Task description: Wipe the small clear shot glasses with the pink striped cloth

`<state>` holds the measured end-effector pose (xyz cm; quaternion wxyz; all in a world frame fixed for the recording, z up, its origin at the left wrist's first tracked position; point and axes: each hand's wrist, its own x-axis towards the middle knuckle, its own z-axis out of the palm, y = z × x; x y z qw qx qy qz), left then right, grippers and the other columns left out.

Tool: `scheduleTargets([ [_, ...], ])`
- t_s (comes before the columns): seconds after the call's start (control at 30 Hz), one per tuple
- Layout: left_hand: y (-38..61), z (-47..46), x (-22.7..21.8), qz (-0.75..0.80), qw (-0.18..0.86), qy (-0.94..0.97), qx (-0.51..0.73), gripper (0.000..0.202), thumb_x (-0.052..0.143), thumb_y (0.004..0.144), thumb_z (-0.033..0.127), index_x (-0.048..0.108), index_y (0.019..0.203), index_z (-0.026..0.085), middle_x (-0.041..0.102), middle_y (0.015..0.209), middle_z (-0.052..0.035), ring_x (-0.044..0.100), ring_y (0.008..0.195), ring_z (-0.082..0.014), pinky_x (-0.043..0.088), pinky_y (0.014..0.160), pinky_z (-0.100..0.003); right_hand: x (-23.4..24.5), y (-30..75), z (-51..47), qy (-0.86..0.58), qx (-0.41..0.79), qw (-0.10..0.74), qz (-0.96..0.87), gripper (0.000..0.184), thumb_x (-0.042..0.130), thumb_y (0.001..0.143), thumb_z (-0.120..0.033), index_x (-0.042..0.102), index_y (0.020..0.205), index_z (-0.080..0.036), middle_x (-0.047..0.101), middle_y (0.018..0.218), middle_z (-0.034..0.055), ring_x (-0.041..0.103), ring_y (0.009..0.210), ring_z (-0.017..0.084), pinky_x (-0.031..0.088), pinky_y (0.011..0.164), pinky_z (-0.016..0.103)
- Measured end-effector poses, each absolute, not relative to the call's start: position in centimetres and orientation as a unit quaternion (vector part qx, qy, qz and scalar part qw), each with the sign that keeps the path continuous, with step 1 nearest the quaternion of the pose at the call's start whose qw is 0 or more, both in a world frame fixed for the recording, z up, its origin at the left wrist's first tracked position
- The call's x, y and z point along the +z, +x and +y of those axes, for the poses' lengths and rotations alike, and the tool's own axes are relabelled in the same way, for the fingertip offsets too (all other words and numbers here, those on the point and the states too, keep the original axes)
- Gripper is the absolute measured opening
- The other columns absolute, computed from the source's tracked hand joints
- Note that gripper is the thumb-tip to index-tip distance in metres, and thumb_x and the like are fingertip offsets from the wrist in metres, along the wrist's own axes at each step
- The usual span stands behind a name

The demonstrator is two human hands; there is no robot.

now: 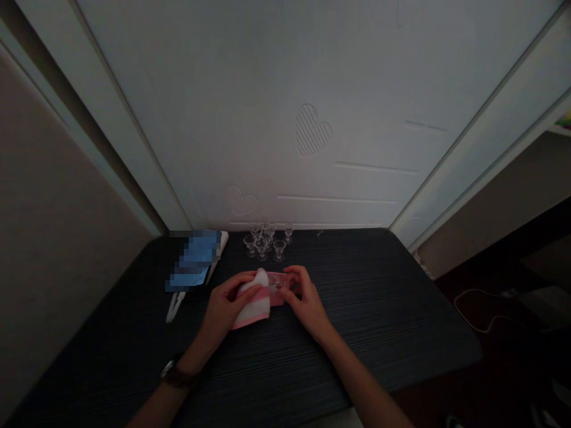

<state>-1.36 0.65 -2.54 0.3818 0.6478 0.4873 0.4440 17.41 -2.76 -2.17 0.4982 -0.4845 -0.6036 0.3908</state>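
Note:
My left hand (222,304) is closed on a small pink-and-white cloth (255,310), its thumb pressing the folded upper part. The cloth hangs just above the dark table and spreads to the right behind my right fingers. My right hand (310,302) has its thumb and fingers closed around a small clear glass (277,282), which lies against the pink part of the cloth. The fingers and the cloth hide part of this glass, so its full shape is hard to make out.
Several small clear stemmed glasses (262,245) stand grouped on the dark table (357,309), near the white panel (357,142) at its back. To the left, a device with a blurred blue screen (195,261) leans on a white stand (175,307).

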Motion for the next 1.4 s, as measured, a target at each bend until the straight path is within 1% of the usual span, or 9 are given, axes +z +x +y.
scheduleTargets([
  [0.07,-1.3,0.6,-2.5,0.49,0.391,0.64,0.443,0.027,0.066,0.071,0.036,0.068,0.091,0.018,0.068,0.107,-0.0083,0.062,0.098,-0.0248,0.049,0.085,-0.034,-2.0,17.4,-2.9,-0.494,0.358,0.491,-0.622,0.036,0.061,0.077,-0.024,0.047,0.11,-0.023,0.06,0.098,0.0018,0.056,0.078,0.014,0.045,0.066,0.024],
  [0.2,-1.2,0.6,-2.3,0.465,0.412,0.64,0.453,0.025,0.065,0.072,0.035,0.066,0.089,0.018,0.065,0.113,-0.0097,0.06,0.103,-0.0252,0.048,0.087,-0.036,-1.8,17.5,-3.0,-0.507,0.321,0.481,-0.639,0.022,0.056,0.08,-0.021,0.052,0.102,-0.022,0.059,0.087,0.0004,0.055,0.073,0.013,0.045,0.065,0.024],
  [0.33,-1.2,0.5,-1.8,0.43,0.374,0.685,0.453,0.017,0.06,0.077,0.033,0.066,0.084,0.019,0.056,0.125,-0.0095,0.052,0.115,-0.0247,0.042,0.096,-0.038,-1.9,17.5,-2.9,-0.516,0.306,0.476,-0.643,0.02,0.057,0.081,-0.023,0.053,0.101,-0.021,0.057,0.082,-0.0003,0.054,0.07,0.013,0.044,0.062,0.023],
  [0.5,-1.3,0.4,-1.9,0.436,0.349,0.695,0.453,0.016,0.061,0.077,0.03,0.065,0.088,0.02,0.061,0.114,-0.0084,0.056,0.107,-0.0225,0.044,0.094,-0.037,-2.1,17.5,-3.0,-0.517,0.301,0.476,-0.645,0.021,0.057,0.081,-0.023,0.053,0.102,-0.021,0.059,0.086,0.0005,0.054,0.07,0.013,0.044,0.064,0.023],
  [0.8,-1.4,0.3,-2.4,0.432,0.362,0.686,0.46,0.017,0.064,0.074,0.03,0.064,0.087,0.019,0.063,0.112,-0.0094,0.058,0.105,-0.0233,0.046,0.091,-0.037,-1.8,17.8,-3.4,-0.517,0.296,0.463,-0.656,0.017,0.051,0.086,-0.028,0.055,0.101,-0.021,0.063,0.083,0.0009,0.056,0.072,0.014,0.042,0.067,0.024],
  [1.1,-1.4,0.4,-2.9,0.426,0.37,0.683,0.463,0.02,0.065,0.072,0.03,0.064,0.088,0.019,0.064,0.111,-0.0101,0.06,0.103,-0.0246,0.048,0.09,-0.038,-2.0,17.8,-3.3,-0.53,0.315,0.438,-0.654,0.025,0.041,0.091,-0.035,0.06,0.084,-0.02,0.056,0.063,-0.0019,0.053,0.057,0.012,0.038,0.056,0.022],
  [1.2,-1.5,0.6,-2.9,0.429,0.369,0.68,0.467,0.02,0.066,0.071,0.031,0.065,0.087,0.018,0.065,0.11,-0.0108,0.06,0.103,-0.0255,0.048,0.09,-0.038,-2.0,17.7,-3.3,-0.524,0.322,0.441,-0.654,0.024,0.039,0.092,-0.033,0.059,0.097,-0.021,0.06,0.069,-0.0012,0.056,0.062,0.013,0.04,0.061,0.023],
  [1.3,-1.6,0.8,-2.9,0.44,0.37,0.673,0.466,0.022,0.066,0.071,0.032,0.066,0.088,0.018,0.065,0.11,-0.0111,0.06,0.103,-0.0257,0.047,0.09,-0.038,-2.3,17.6,-3.2,-0.505,0.349,0.454,-0.645,0.032,0.045,0.09,-0.03,0.044,0.121,-0.022,0.064,0.086,0.0011,0.06,0.075,0.015,0.044,0.069,0.024],
  [1.4,-1.7,1.0,-3.0,0.45,0.383,0.658,0.467,0.021,0.066,0.072,0.032,0.067,0.087,0.018,0.064,0.111,-0.0112,0.06,0.103,-0.0252,0.046,0.092,-0.038,-2.7,17.4,-3.1,-0.509,0.342,0.446,-0.652,0.042,0.053,0.084,-0.027,0.038,0.123,-0.021,0.064,0.088,0.0019,0.06,0.075,0.015,0.045,0.068,0.025],
])
